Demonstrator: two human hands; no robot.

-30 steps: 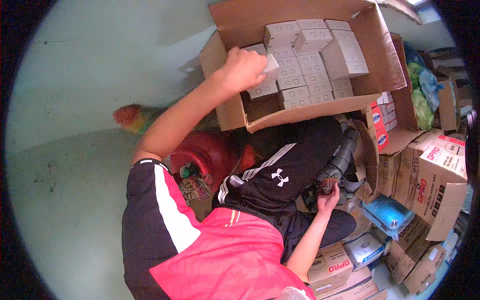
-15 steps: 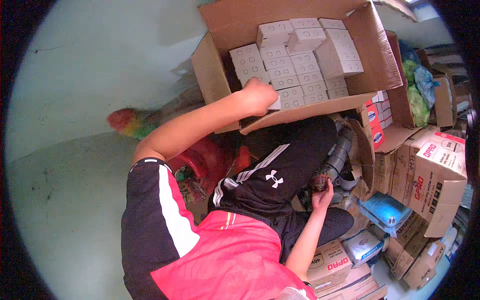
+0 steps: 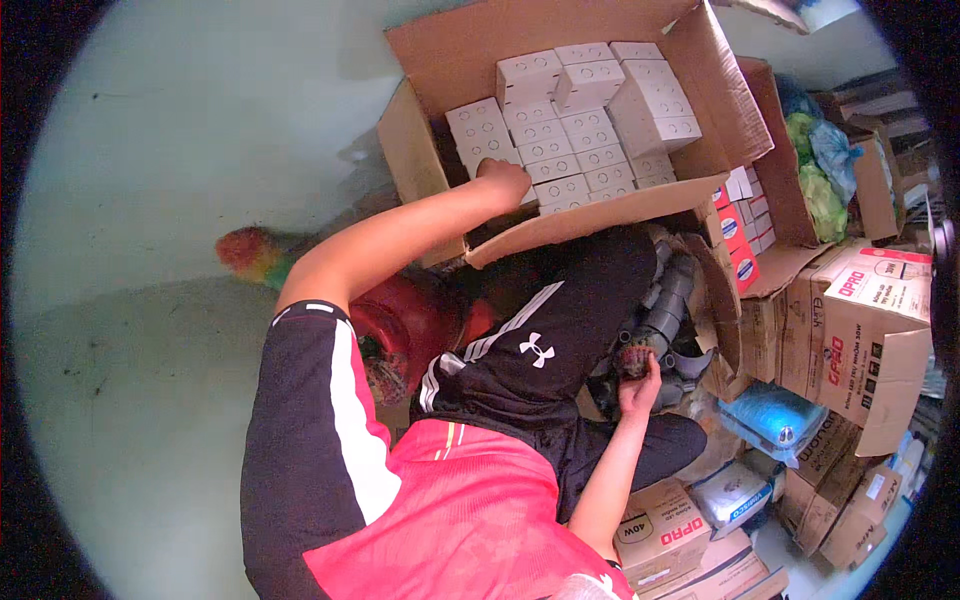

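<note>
**Left bare hand [image 3: 503,180] inside an open brown cardboard carton [image 3: 610,220]**

It arches over the near left corner, seemingly to point its fingers down; they are hidden, so whether they grip a box I cannot tell. Below the wrist, inside the edge, is some open room. Rightward, white rectangular boxes [image 3: 585,128] stand in rows, probably kept square by the walls. Further right, the right bare hand [image 3: 638,388] touches a dark reddish round piece [image 3: 634,359], grip unclear.

An open cardboard carton [image 3: 618,222] carries white boxes [image 3: 590,130].
</note>
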